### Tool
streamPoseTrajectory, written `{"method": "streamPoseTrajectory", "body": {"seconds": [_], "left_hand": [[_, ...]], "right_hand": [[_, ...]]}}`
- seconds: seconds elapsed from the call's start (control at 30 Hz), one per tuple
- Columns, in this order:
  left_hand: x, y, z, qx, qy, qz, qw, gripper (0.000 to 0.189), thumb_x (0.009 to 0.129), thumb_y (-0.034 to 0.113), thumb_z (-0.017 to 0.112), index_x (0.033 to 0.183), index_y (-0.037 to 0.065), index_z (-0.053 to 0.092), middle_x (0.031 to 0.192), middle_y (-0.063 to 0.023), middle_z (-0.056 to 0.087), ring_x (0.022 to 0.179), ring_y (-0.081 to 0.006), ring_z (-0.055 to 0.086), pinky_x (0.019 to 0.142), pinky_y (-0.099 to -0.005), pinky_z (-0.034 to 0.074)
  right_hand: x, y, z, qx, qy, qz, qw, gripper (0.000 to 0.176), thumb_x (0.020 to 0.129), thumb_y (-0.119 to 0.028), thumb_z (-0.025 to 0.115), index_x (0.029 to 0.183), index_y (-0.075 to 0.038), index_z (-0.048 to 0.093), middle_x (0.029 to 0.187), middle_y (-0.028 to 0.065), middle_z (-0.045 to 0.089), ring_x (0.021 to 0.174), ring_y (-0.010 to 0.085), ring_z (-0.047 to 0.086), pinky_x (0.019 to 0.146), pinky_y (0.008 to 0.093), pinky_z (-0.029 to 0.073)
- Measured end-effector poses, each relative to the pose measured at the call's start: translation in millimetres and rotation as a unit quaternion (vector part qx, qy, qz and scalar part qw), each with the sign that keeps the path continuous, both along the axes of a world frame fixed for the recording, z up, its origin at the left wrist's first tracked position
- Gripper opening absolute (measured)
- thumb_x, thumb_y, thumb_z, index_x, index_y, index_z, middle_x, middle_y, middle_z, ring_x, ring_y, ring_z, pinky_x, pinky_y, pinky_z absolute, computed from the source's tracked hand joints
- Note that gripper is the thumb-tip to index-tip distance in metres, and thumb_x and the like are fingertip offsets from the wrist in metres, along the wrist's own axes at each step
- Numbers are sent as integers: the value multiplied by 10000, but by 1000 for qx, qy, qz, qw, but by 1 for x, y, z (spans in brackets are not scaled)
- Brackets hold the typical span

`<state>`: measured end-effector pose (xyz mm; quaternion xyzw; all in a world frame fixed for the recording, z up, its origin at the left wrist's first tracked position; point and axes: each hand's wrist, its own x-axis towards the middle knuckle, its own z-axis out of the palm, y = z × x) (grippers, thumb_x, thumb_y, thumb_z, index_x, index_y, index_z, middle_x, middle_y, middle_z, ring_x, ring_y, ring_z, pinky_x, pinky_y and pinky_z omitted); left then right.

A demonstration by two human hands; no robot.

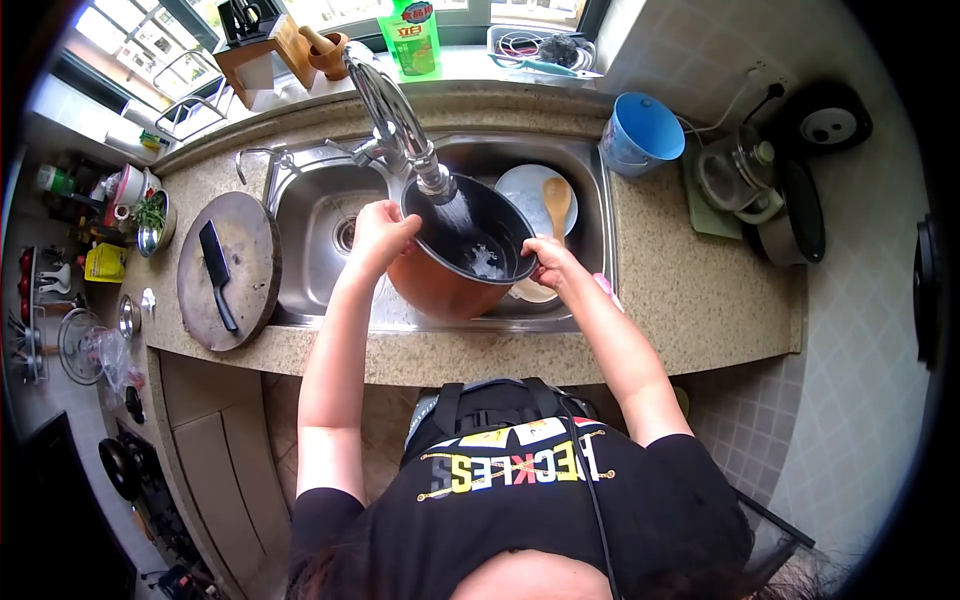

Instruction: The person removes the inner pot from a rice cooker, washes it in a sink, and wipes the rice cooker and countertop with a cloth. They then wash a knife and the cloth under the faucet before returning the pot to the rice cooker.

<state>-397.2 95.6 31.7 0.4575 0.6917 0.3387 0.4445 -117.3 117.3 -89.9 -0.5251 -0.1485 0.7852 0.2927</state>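
A deep cooking pot (440, 285), copper-brown outside and dark inside, is held over the sink (310, 285), tilted a little. My left hand (385, 235) pinches its rim on the left. On the right, my right hand (549, 262) grips the rim, with the fingers partly hidden behind the edge. Water runs from the chrome faucet (395, 110) into the pot, and splashing shows at the bottom. Beside the pot, in the right basin, lie a pale plate (520, 185) and a wooden spoon (557, 200).
To the left, a black-handled knife (215, 265) lies on a round chopping board (255, 270). A blue bucket (645, 130) and a glass jug (730, 170) stand on the right counter. Behind the faucet are a green detergent bottle (412, 40), a mortar (328, 60) and a knife block (262, 60).
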Motion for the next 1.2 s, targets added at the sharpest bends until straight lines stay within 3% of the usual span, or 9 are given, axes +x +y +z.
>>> {"method": "streamPoseTrajectory", "body": {"seconds": [0.2,0.3,0.4,0.6,0.8,0.93,1.07,1.13,1.2], "left_hand": [[-1,-13,30,59,192,-51,978,253,673,156,628,518,14,488,504,-86,557,435,-122,530,440,-275,443],[6,-22,46,125,309,-43,942,278,657,219,622,548,-8,503,505,-131,525,484,-213,538,528,-321,446],[11,-33,60,88,308,-35,947,295,655,247,622,586,-17,513,629,-203,564,642,-349,568,645,-405,461],[13,-50,57,149,285,-22,946,249,670,167,606,583,-11,456,593,-168,524,597,-332,539,601,-397,442],[-24,-59,-12,125,297,15,947,234,691,180,600,629,-23,502,688,-218,569,668,-371,571,630,-411,452],[-8,-60,-70,51,281,-76,955,411,743,299,665,992,-23,613,932,-242,623,894,-391,591,806,-415,467],[67,-64,-98,306,259,-208,892,780,739,368,691,1348,14,356,1123,-241,567,1029,-411,548,882,-414,444],[112,-64,-73,361,169,-295,869,594,760,278,695,1238,0,477,1000,-207,617,933,-312,604,807,-369,468],[143,-57,-76,96,-54,-274,956,325,784,135,665,1058,-12,571,860,-131,643,788,-177,597,707,-299,464]], "right_hand": [[-34,-19,-31,-44,103,-2,994,206,682,69,530,842,-60,510,697,54,546,555,168,565,477,277,486],[-49,-21,-33,-17,189,6,982,320,700,77,523,1011,2,537,874,132,623,799,248,645,753,377,558],[-52,-22,-43,1,182,-4,983,322,700,71,528,1013,-6,536,881,113,619,792,227,641,747,356,556],[-49,-18,-33,128,156,-42,979,248,707,71,515,930,-20,577,832,78,630,719,182,624,681,316,544],[-30,-11,40,273,-82,-61,956,79,653,-1,528,638,-51,469,555,-22,435,516,77,390,466,255,312],[-27,-13,88,457,-369,-37,808,152,611,-39,555,597,-27,404,522,111,405,482,193,441,487,347,352],[-35,-24,114,513,-539,0,668,139,648,-76,575,636,-36,443,579,161,505,570,350,545,537,432,414],[-37,-23,118,510,-574,1,641,125,654,-72,583,659,-45,461,591,152,528,610,361,569,562,455,430],[-39,-23,126,497,-586,7,641,92,657,-70,580,680,-53,493,631,149,566,636,357,585,584,456,446]]}}
